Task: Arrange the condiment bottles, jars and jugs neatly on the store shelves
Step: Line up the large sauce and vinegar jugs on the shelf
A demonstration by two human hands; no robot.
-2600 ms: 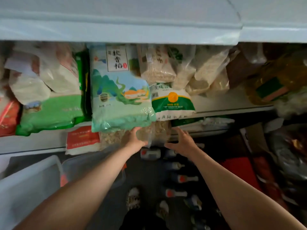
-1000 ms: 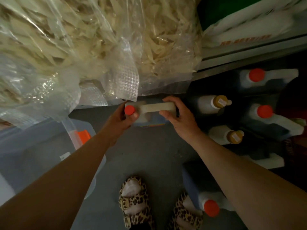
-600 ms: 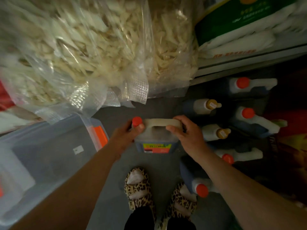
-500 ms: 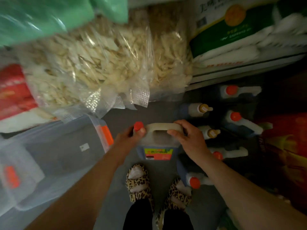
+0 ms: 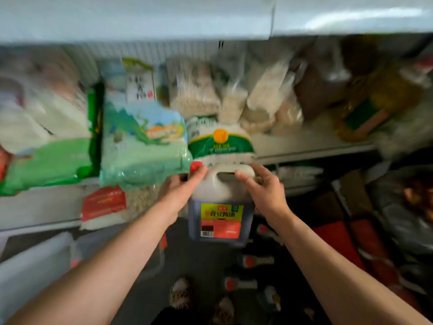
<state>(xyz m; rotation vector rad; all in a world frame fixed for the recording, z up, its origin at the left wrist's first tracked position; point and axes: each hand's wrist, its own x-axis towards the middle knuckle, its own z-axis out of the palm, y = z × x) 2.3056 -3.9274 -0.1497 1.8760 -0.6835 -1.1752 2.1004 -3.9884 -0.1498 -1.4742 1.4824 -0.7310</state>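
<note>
I hold a large dark soy sauce jug [image 5: 220, 214] in the air in front of the shelves; it has a red cap, a white handle and a yellow and red label. My left hand [image 5: 180, 191] grips its neck just below the red cap. My right hand [image 5: 262, 193] grips the white handle from the right. The jug hangs at the height of the middle shelf [image 5: 304, 146], just below a green and white rice bag [image 5: 220, 141]. More jugs with red caps [image 5: 248, 261] lie on the dark floor below.
Rice and grain bags [image 5: 143, 141] crowd the middle shelf; bare shelf board shows right of the rice bag. A white upper shelf [image 5: 140, 17] runs overhead. Clear plastic bins [image 5: 35, 266] stand at lower left, red packages [image 5: 339, 240] at lower right. My leopard-print sandals [image 5: 180, 292] are below.
I have lifted the jug from near the floor up to the height of the middle shelf, both hands still on it. My view has tilted up from the floor to the shelves.
</note>
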